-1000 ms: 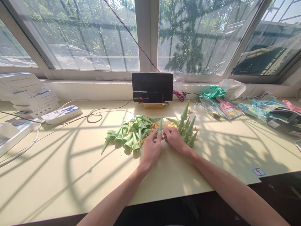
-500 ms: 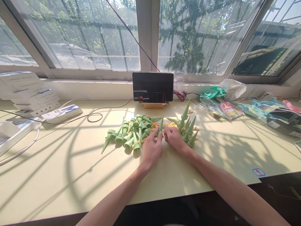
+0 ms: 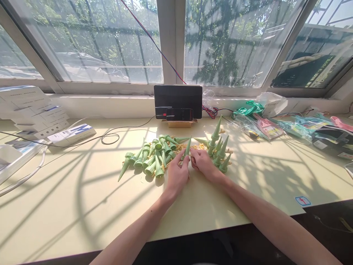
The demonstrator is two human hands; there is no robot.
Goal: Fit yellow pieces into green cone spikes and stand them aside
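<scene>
Holding a green spike (image 3: 187,146), the left hand (image 3: 178,170) has barely moved.

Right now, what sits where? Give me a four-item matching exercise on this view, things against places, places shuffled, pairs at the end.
Things
1. green spike
2. tablet
3. sticker
4. stack of white boxes

Places
A. by the near edge of the table, right side
B. in the left hand
C. at the far left
D. behind the phone

Pairs: 1-B, 2-D, 3-A, 4-C
</scene>
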